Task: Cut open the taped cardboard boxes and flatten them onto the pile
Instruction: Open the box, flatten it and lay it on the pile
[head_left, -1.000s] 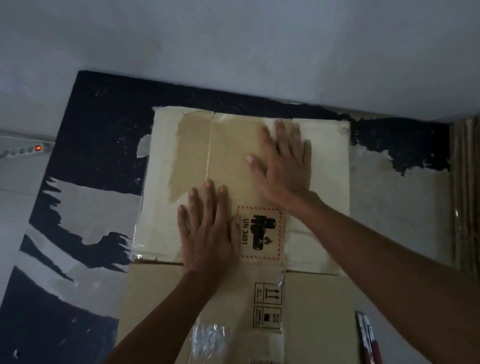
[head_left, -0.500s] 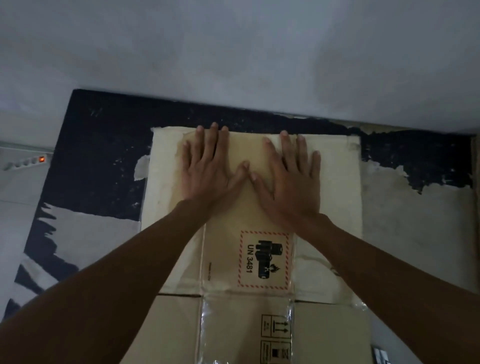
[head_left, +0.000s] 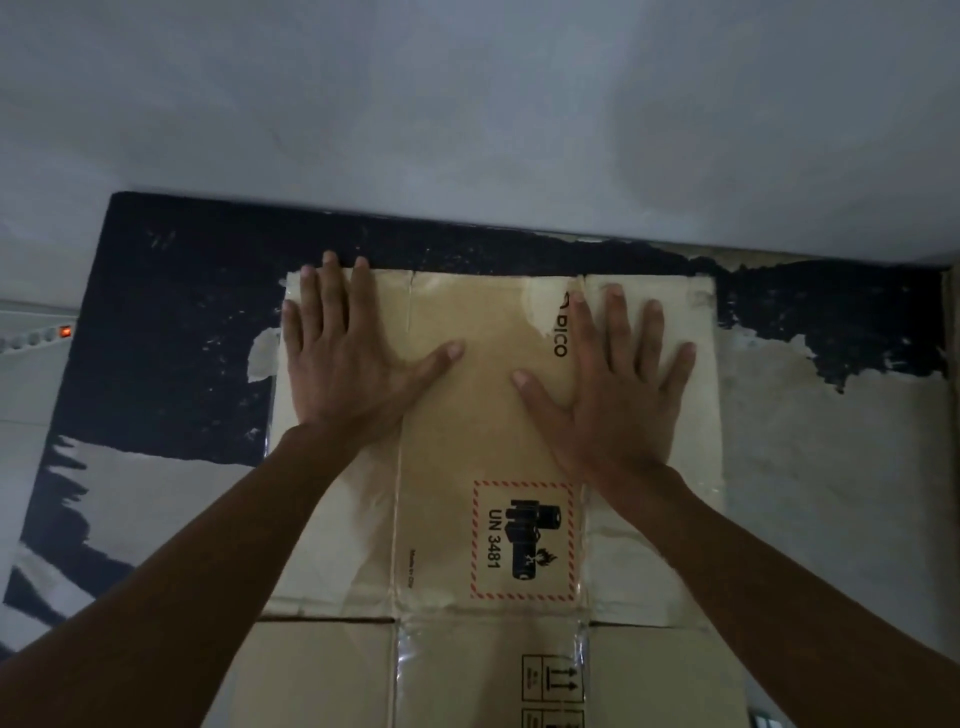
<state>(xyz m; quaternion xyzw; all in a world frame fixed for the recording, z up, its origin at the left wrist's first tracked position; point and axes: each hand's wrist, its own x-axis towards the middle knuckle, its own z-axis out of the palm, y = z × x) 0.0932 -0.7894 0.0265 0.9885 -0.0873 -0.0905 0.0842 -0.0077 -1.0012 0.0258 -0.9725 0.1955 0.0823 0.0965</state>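
Near cardboard: a flat brown panel (head_left: 322, 675) fills the bottom edge, with a strip of clear tape (head_left: 488, 670) running up its middle and small handling marks printed at its right.
Flattened box: the flattened box (head_left: 467, 431) lies on the dark floor mat, just beyond the near panel and meeting its far edge; its far edge lies near the wall.
Label: a red-hatched UN 3481 label (head_left: 524, 540) sits on the near half of the box, between the two forearms.
Left hand: the left hand (head_left: 343, 364) lies palm down on the far left part of the box, fingers straight and spread, holding nothing; fingertips reach the far edge.
Right hand: the right hand (head_left: 608, 384) lies palm down on the far right part, fingers spread flat, gripping nothing.
Floor mat: the floor mat (head_left: 171, 322) is black and badly worn, pale patches showing left and right.
Power strip: a power strip (head_left: 36, 335) with a red light lies at far left.
Wall: a pale wall (head_left: 467, 104) rises behind.
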